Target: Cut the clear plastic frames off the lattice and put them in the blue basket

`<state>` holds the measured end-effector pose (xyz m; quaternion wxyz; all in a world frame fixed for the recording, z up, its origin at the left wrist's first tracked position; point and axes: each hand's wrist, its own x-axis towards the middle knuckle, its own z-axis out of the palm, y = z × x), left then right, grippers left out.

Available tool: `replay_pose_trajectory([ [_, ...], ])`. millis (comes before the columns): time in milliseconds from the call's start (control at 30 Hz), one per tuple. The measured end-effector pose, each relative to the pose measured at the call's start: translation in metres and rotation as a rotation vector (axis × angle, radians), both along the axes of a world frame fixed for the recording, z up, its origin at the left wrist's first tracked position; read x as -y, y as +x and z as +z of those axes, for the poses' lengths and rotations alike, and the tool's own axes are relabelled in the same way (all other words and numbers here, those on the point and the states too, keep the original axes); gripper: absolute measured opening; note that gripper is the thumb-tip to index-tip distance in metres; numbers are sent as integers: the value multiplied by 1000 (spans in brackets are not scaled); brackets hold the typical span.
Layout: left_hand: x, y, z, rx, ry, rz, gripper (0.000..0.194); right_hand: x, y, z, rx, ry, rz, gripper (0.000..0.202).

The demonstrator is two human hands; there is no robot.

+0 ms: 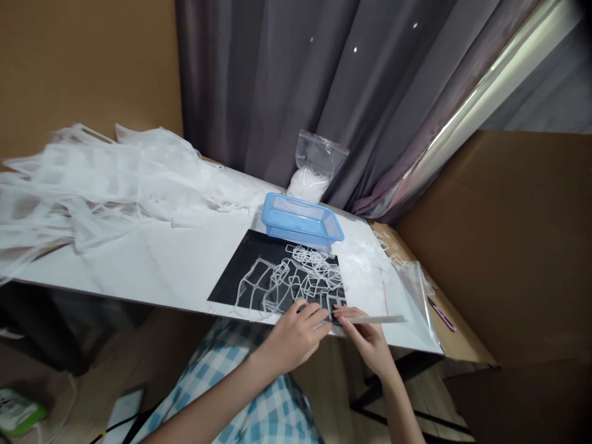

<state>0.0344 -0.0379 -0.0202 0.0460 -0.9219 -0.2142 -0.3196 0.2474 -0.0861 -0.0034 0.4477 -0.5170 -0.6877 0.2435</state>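
Observation:
My left hand (300, 333) is at the table's front edge, its fingers curled together over the lower edge of a black sheet (235, 271). What its fingertips hold is too small to make out. Just to the right, my right hand (365, 339) has its fingers closed around a thin pale strip (386, 319) that sticks out to the right. Tangled white frame-like pieces (314, 271) lie on the black sheet, just beyond both hands. Behind the sheet stands a blue plastic basket (300, 233).
A clear zip bag (309, 176) with white pieces stands behind the basket. White mesh-like sheets (106, 179) are heaped at the left. Clear plastic (409, 302) and a pink-handled tool (443, 316) lie at the right. Cardboard walls (509, 246) flank the table.

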Motion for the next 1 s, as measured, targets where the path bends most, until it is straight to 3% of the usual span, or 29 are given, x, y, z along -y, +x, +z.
replay_pose_trajectory([
  [367,-6,10,-18,47,48,65,19,0,-9,0,29,23,-7,17],
  [733,-6,11,-17,70,69,88,19,-1,10,7,64,-14,20,17],
  [1000,-6,12,-18,112,114,62,20,-2,13,-1,94,-25,7,19],
])
